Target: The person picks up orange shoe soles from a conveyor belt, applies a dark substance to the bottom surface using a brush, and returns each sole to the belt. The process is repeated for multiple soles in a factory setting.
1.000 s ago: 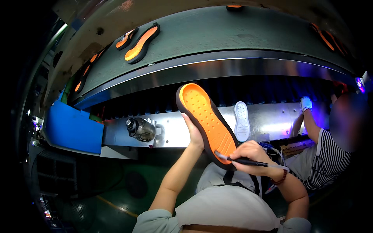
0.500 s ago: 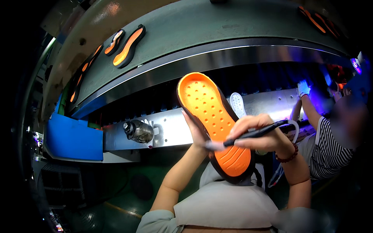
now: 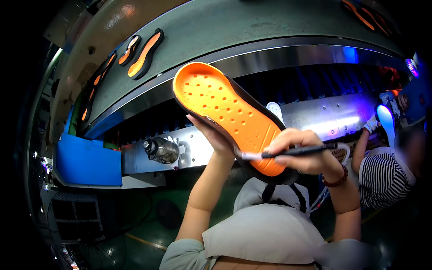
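Observation:
My left hand [image 3: 215, 137] grips a shoe sole [image 3: 219, 103] from beneath, along its left side. The sole has an orange, dimpled inner face turned up and a black outer rim; it is tilted, heel end up and to the left. In my right hand [image 3: 302, 153] is a brush [image 3: 299, 151] with a black handle, held like a pen. Its pale bristles lie over the left edge of the sole near the lower end, close to my left fingers. A light hose runs from the handle's rear end. Whether the bristles touch the sole is hard to tell.
Beyond the sole runs a green conveyor belt [image 3: 202, 36] carrying orange-and-black soles [image 3: 146, 54]. A clear bottle with a black top [image 3: 161, 150] and a white sole-shaped piece [image 3: 273, 109] rest on the metal ledge [image 3: 193, 155]. At right, a co-worker in a striped shirt [image 3: 384, 177] handles a whitish piece.
The sole has shifted up and left and leans further left, with my left hand. The brush has moved slightly up along the sole's edge. The co-worker's hand has moved down and right.

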{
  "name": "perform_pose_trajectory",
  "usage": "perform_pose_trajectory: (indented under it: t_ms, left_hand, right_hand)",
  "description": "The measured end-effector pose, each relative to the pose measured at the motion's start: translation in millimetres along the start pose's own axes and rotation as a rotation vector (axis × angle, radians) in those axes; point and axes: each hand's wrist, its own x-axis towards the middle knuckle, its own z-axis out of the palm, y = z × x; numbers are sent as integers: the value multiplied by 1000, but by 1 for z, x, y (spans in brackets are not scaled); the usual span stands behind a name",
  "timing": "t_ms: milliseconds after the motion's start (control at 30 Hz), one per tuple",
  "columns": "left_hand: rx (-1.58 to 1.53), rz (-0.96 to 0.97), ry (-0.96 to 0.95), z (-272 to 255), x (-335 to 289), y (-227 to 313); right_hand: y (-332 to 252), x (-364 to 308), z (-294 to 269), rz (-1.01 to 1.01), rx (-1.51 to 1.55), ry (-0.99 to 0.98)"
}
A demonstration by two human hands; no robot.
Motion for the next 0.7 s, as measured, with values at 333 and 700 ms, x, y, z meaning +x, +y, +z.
perform_pose_trajectory:
  t_ms: [333,700]
  left_hand:
    - [167,127,42,13,-3,10]
    - [89,43,7,17,1,13]
  right_hand:
    - [-2,-31,-7,56,-67,-100]
    - [6,-57,-17,102,51,-98]
